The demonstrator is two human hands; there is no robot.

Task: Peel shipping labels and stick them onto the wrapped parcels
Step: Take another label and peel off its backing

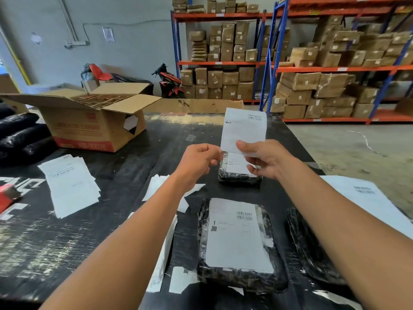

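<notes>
Packing station, seen over the worker's outstretched arms. The right hand (266,158) pinches the lower edge of an upright shipping label (244,128) between thumb and fingers; the left hand (199,161) closes on the label's lower left corner. Both are raised above the middle of a scuffed black table (116,175). Below them lies a small wrapped parcel (240,175), already labelled; a larger labelled parcel (239,245) sits toward the near edge, with an unlabelled black parcel (312,247) just beside it on the right. A stack of labels (71,186) lies toward the left edge, an open cardboard box (93,121) at the far left corner. Beyond stand orange-and-blue shelves (335,68) of brown cartons and a parked motorbike (169,81).
</notes>
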